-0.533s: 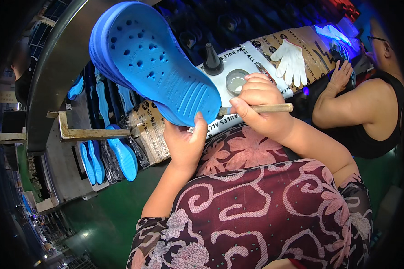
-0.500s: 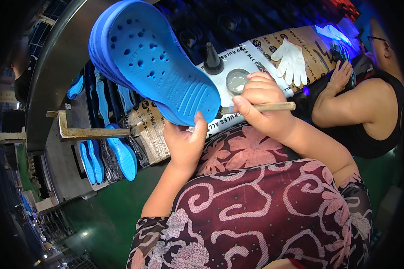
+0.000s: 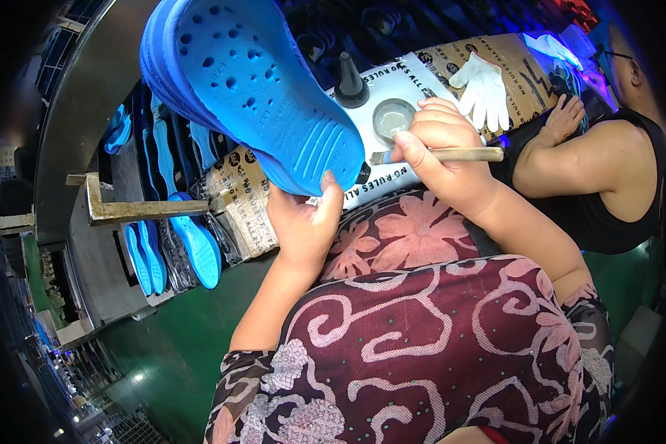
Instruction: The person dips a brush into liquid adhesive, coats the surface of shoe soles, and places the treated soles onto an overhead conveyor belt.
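Observation:
My left hand grips the near end of a large blue clog-style shoe piece, thumb on its ribbed inner face. The piece is tilted up, with small holes across its far part. My right hand is closed round a paintbrush with a wooden handle. Its bristle end points left, a short gap from the shoe piece's near right edge. Just beyond my right fingers stands a small round dish with pale liquid in it. A dark cone-shaped object is beside the dish.
Cardboard and white sheeting cover the bench. A white glove lies to the right, near a co-worker's hand. More blue shoe pieces lie on the left, past a metal bar. A curved metal edge rises farther left.
The brush has moved a little right and up, away from the shoe piece's edge. The shoe piece has risen slightly in view, still in my left hand.

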Demonstrator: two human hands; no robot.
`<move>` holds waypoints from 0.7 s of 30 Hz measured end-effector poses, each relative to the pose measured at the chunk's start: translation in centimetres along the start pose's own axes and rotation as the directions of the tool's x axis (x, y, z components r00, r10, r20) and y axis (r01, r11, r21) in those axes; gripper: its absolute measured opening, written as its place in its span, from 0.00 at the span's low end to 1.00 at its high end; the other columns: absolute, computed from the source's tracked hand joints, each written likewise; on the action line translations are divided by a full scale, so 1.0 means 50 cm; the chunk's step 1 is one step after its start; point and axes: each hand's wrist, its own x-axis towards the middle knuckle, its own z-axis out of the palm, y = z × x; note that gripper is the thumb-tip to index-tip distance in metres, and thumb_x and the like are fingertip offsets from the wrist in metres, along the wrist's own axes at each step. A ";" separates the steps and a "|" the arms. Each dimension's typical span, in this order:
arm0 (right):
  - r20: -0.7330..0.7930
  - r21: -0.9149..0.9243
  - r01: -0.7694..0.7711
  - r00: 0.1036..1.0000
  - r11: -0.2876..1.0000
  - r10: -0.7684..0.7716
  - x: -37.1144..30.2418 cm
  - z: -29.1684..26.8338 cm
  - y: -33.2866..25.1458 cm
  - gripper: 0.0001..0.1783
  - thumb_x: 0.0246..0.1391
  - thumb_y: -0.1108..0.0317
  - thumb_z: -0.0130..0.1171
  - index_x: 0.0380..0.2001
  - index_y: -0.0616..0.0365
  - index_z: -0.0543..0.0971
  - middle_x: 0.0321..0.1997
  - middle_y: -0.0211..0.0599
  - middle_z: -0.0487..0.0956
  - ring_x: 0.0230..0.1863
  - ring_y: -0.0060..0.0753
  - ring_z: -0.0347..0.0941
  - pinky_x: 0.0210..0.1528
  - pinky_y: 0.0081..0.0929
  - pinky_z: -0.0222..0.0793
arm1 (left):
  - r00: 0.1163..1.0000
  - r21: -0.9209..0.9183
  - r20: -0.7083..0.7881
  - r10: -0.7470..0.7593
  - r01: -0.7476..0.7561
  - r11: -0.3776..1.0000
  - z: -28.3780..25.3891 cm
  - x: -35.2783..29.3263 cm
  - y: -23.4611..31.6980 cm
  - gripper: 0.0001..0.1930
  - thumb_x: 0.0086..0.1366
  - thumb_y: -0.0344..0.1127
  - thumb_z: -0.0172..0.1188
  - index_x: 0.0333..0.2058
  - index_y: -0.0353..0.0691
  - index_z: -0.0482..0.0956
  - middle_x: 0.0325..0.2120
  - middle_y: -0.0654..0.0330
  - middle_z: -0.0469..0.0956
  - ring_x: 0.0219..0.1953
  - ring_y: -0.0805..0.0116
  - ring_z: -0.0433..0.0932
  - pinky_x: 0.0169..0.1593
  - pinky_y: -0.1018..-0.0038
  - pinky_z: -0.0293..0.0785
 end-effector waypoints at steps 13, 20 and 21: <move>0.022 0.088 -0.007 1.000 0.996 0.006 -0.006 -0.001 -0.021 0.13 0.49 0.66 0.58 0.14 0.58 0.76 0.14 0.33 0.71 0.20 0.36 0.66 0.40 0.33 0.64 | 0.997 0.026 -0.036 0.062 -0.061 0.998 0.009 0.003 -0.006 0.18 0.54 0.25 0.59 0.43 0.30 0.68 0.35 0.53 0.77 0.36 0.68 0.77 0.44 0.74 0.71; 0.068 0.077 0.036 0.997 0.996 -0.042 -0.007 0.008 -0.031 0.12 0.50 0.67 0.58 0.15 0.57 0.77 0.15 0.33 0.71 0.21 0.36 0.67 0.41 0.33 0.64 | 0.997 -0.013 -0.060 0.056 -0.057 0.998 0.009 0.004 -0.015 0.17 0.54 0.25 0.60 0.42 0.30 0.68 0.35 0.53 0.77 0.36 0.68 0.77 0.43 0.74 0.72; 0.090 0.082 0.030 0.995 0.996 -0.038 -0.008 0.004 -0.029 0.12 0.50 0.67 0.58 0.15 0.57 0.77 0.15 0.32 0.72 0.21 0.35 0.67 0.42 0.33 0.64 | 0.994 -0.009 -0.071 0.081 -0.082 0.997 0.009 0.005 -0.017 0.17 0.53 0.25 0.60 0.43 0.30 0.68 0.35 0.53 0.77 0.36 0.68 0.78 0.43 0.75 0.72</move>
